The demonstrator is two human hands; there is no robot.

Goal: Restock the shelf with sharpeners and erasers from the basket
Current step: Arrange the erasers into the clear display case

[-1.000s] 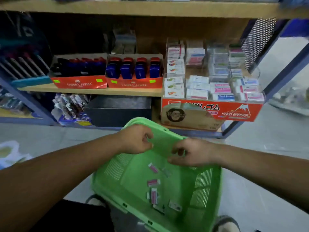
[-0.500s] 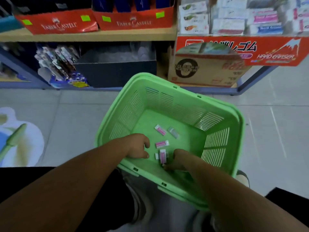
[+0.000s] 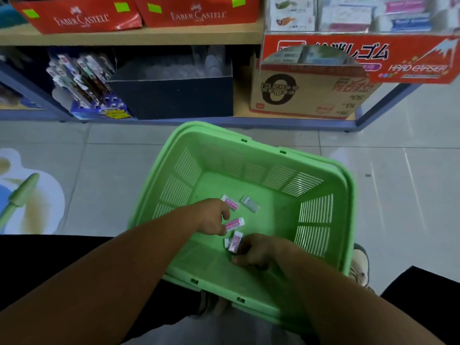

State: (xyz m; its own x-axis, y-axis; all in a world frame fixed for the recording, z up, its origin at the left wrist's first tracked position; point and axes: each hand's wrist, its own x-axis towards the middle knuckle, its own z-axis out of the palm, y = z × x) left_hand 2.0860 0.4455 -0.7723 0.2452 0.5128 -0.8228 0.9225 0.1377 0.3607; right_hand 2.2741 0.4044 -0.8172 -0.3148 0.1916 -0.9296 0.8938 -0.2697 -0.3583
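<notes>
A green basket (image 3: pixel 321 185) sits on the floor in front of me, its near rim over my lap. Several small erasers lie on its bottom: a pink one (image 3: pixel 230 202) and a grey one (image 3: pixel 250 203) further in, and another pink one (image 3: pixel 235 224) nearer me. My left hand (image 3: pixel 211 217) is inside the basket with curled fingertips at the left end of that nearer pink eraser; whether it grips it is unclear. My right hand (image 3: pixel 256 250) pinches a tilted pink eraser (image 3: pixel 235 242) near the front wall.
The shelf stands just beyond the basket. Two red Faber-Castell boxes (image 3: pixel 79 18) and a red Hard Eraser display box (image 3: pixel 361 58) sit on its upper board. A dark box (image 3: pixel 171 93), a cardboard carton (image 3: pixel 298 90) and pen packs (image 3: pixel 82 80) are below. Tiled floor surrounds the basket.
The view has dropped from the shelf to the basket. Both hands went from above the rim down into it; my right hand now holds a pink eraser.
</notes>
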